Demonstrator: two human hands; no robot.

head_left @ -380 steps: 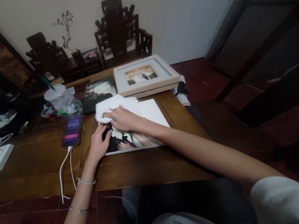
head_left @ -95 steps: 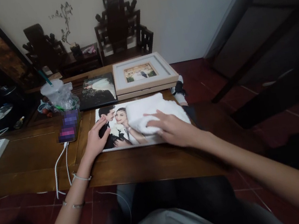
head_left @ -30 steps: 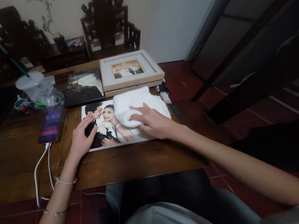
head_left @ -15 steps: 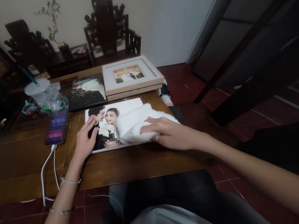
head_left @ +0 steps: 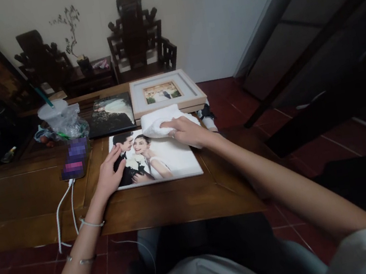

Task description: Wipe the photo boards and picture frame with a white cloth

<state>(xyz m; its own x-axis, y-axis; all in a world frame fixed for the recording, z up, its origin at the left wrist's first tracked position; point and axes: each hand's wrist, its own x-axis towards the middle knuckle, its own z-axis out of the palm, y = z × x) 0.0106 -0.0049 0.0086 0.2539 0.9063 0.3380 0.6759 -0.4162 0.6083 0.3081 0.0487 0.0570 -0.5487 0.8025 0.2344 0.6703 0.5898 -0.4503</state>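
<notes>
head | photo (head_left: 180, 158): under left hand (head_left: 109, 173) | seemingly touching cloth (head_left: 156, 122) in right hand (head_left: 187, 131)

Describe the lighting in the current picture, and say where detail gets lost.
Head view: dim overall, white cloth and photo panel standing out; same head view: the right side largely dark; head view again: phone screen broken into coarse blocks.

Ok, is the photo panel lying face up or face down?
Face up: the photo panel shows its printed couple, with the left hand on its left part.
</notes>
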